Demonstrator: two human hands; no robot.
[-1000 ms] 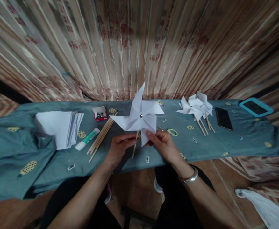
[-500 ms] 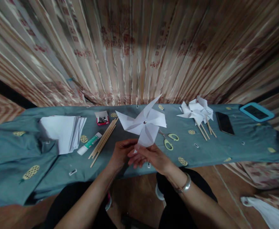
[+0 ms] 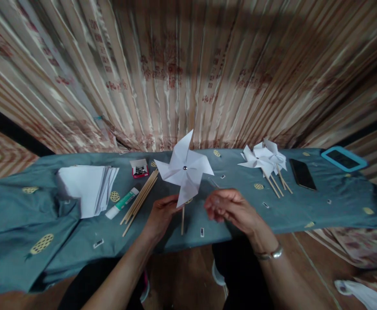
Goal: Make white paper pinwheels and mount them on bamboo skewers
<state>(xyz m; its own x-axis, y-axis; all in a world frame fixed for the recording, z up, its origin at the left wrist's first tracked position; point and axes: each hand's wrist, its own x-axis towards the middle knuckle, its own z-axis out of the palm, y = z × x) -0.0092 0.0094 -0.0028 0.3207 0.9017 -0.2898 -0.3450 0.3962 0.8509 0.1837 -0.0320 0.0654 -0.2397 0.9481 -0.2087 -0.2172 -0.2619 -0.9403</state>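
A white paper pinwheel [image 3: 186, 165] with a shiny metal pin at its centre stands upright over the table's middle. Its wooden stick [image 3: 182, 221] shows below the lowest blade. My left hand [image 3: 162, 215] is closed on the pinwheel behind that blade; its fingertips are partly hidden. To the right, apart from the pinwheel, my right hand [image 3: 232, 210] hangs with loosely curled, slightly blurred fingers and nothing visible in them. A scissors blade [image 3: 214, 184] peeks out beside that hand, which covers the handles.
On the cloth-covered table [image 3: 227, 232] lie stacked white paper [image 3: 85, 187], a glue stick [image 3: 122, 203], wooden sticks [image 3: 140, 202] and a small red box of metal pins [image 3: 139, 168]. Further right are more pinwheels [image 3: 264, 157], a phone [image 3: 303, 174] and a blue-framed tablet [image 3: 345, 158]. A curtain [image 3: 188, 77] hangs behind.
My right hand has let go of the pinwheel and moved right, over the scissors. The pinwheel has turned and shifted slightly left in my left hand, and its stick now shows.
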